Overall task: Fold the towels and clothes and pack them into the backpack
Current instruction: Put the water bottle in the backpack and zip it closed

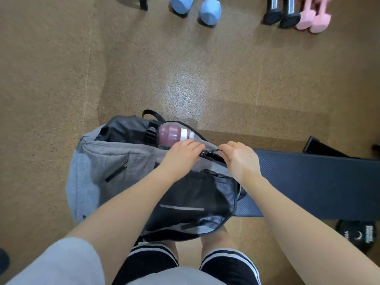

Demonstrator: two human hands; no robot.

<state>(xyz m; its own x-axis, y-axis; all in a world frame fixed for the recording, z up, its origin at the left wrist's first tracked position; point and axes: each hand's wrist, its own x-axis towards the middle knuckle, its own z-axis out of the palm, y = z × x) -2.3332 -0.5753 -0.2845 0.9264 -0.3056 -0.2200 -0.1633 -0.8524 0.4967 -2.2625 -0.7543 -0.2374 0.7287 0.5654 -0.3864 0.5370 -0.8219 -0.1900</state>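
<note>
- Backpack (127, 161) of grey woven fabric with black panels is lying on the left end of a dark padded bench (308, 182), its soft, rounded body overhanging that end and the bench's near edge, above the person's knees.
- Along its far side, a mauve plastic bottle (170, 133) with a white collar is sitting in a side pocket, next to a black buckle.
- A slanted black zip pocket is showing on the grey front panel, and a pale reflective strip is crossing the black panel nearer the person.
- The left hand (183, 153) is resting on the grey fabric at the pack's far edge, just beside the bottle; its fingers are lying fairly straight and released, pressing the cloth down and pointing toward the zip.
- The right hand (240, 157) is pinching a black zip pull (211, 151) between thumb and curled fingertips at the pack's top opening; a ring is showing on one finger.
- The two hands are sitting close together, the pull between them.
- Beyond the bench, speckled tan rubber floor (185, 68) is lying open on the left and far sides.
- Blue dumbbells (197, 8), black dumbbells (281, 15) and pink dumbbells (314, 19) are standing in a row at the far edge of the floor.
- A black weight plate (357, 235) is lying on the floor under the bench's right part.
</note>
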